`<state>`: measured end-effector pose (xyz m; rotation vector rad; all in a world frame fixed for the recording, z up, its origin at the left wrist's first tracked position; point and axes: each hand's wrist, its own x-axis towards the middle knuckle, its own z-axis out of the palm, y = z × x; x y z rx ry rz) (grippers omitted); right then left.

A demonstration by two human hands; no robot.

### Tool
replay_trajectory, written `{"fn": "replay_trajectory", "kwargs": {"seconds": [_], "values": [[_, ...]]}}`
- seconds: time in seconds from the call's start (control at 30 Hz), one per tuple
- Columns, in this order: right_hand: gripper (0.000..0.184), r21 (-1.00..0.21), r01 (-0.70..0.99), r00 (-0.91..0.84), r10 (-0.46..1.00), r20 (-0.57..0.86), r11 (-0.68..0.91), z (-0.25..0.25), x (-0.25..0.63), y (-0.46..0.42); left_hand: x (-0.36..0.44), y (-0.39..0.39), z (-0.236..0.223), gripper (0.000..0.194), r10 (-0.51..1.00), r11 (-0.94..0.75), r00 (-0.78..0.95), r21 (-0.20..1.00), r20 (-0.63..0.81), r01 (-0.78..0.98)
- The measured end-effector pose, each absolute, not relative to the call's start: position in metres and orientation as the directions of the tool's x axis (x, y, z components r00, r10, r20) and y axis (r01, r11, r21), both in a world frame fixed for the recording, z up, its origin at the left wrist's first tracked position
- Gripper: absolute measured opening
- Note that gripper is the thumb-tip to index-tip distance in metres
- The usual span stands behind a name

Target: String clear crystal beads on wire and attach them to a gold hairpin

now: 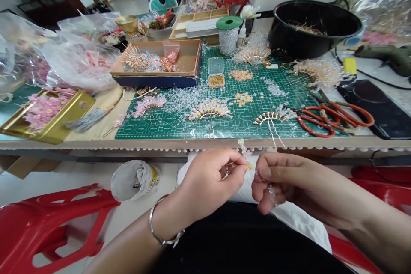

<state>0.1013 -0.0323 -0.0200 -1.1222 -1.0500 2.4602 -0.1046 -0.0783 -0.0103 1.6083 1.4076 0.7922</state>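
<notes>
My left hand (218, 175), with a silver bangle at the wrist, pinches a small spray of pink and yellow flower beads (245, 154) on thin wire. My right hand (279, 180) is just beside it over my lap, its thumb and forefinger closed on a small clear bead (257, 173). More clear beads (271, 189) show between its lower fingers. On the green cutting mat (173, 128) ahead lie a beaded hair comb (210, 110), a pink flower comb (149, 105) and a barer gold comb (271, 117) with long prongs.
Red-handled pliers (321, 122) and a black phone (379, 107) lie at the right. A cardboard box (156, 78) of beads, a gold tin (61, 132) of pink flowers, a spool (229, 34) and a black basin (276, 30) stand around the mat. Red stools (93, 222) flank me, with a white bucket (128, 180) below.
</notes>
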Motion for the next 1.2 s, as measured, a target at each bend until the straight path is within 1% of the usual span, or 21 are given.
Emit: {"fn": "replay_trajectory", "kwargs": {"seconds": [0.1,0.2,0.4,0.5,0.6,0.67,0.73,0.8,0.87,0.93,1.0,1.07,1.1,1.2], "values": [[0.023,-0.647,0.029,-0.678,0.461,-0.573,-0.762,-0.022,0.103,-0.033,-0.108,-0.079,-0.016,0.012,0.969,-0.227,0.215,0.789,0.123,0.571],[0.019,-0.612,0.018,-0.686,0.436,-0.583,-0.791,-0.021,0.105,-0.035,-0.112,-0.079,-0.021,0.011,0.933,-0.36,0.228,0.726,0.278,0.586],[0.019,-0.569,-0.032,-0.663,0.444,-0.603,-0.822,-0.019,0.106,-0.044,-0.111,-0.078,-0.022,0.009,0.893,-0.447,0.27,0.644,0.36,0.621],[0.02,-0.563,-0.075,-0.663,0.463,-0.588,-0.823,-0.021,0.104,-0.045,-0.109,-0.078,-0.024,0.01,0.841,-0.521,0.296,0.529,0.453,0.67],[0.02,-0.518,-0.119,-0.684,0.448,-0.576,-0.847,-0.022,0.101,-0.044,-0.108,-0.079,-0.027,0.01,0.787,-0.565,0.315,0.414,0.531,0.713],[0.017,-0.472,-0.138,-0.701,0.422,-0.574,-0.871,-0.022,0.099,-0.045,-0.109,-0.08,-0.029,0.01,0.767,-0.576,0.331,0.362,0.549,0.733],[0.018,-0.451,-0.168,-0.712,0.425,-0.56,-0.876,-0.021,0.098,-0.046,-0.109,-0.081,-0.029,0.011,0.762,-0.576,0.336,0.343,0.553,0.742],[0.023,-0.477,-0.192,-0.691,0.463,-0.555,-0.858,-0.019,0.098,-0.047,-0.109,-0.081,-0.028,0.011,0.787,-0.557,0.308,0.399,0.535,0.729],[0.029,-0.539,-0.169,-0.646,0.506,-0.572,-0.825,-0.018,0.1,-0.047,-0.11,-0.081,-0.026,0.011,0.852,-0.498,0.267,0.538,0.451,0.68],[0.029,-0.596,-0.086,-0.608,0.516,-0.604,-0.799,-0.018,0.104,-0.047,-0.111,-0.081,-0.023,0.01,0.929,-0.37,0.235,0.7,0.286,0.611],[0.025,-0.618,0.004,-0.596,0.494,-0.633,-0.786,-0.018,0.107,-0.045,-0.113,-0.08,-0.019,0.009,0.97,-0.205,0.224,0.822,0.097,0.531],[0.024,-0.612,0.056,-0.601,0.463,-0.651,-0.789,-0.018,0.111,-0.044,-0.113,-0.079,-0.016,0.009,0.973,-0.087,0.23,0.882,-0.025,0.463],[0.023,-0.604,0.066,-0.603,0.451,-0.658,-0.794,-0.019,0.112,-0.044,-0.112,-0.079,-0.015,0.01,0.97,-0.063,0.237,0.895,-0.049,0.441],[0.022,-0.59,0.075,-0.6,0.437,-0.671,-0.804,-0.02,0.114,-0.042,-0.11,-0.08,-0.015,0.01,0.97,-0.073,0.241,0.9,-0.036,0.429]]}}
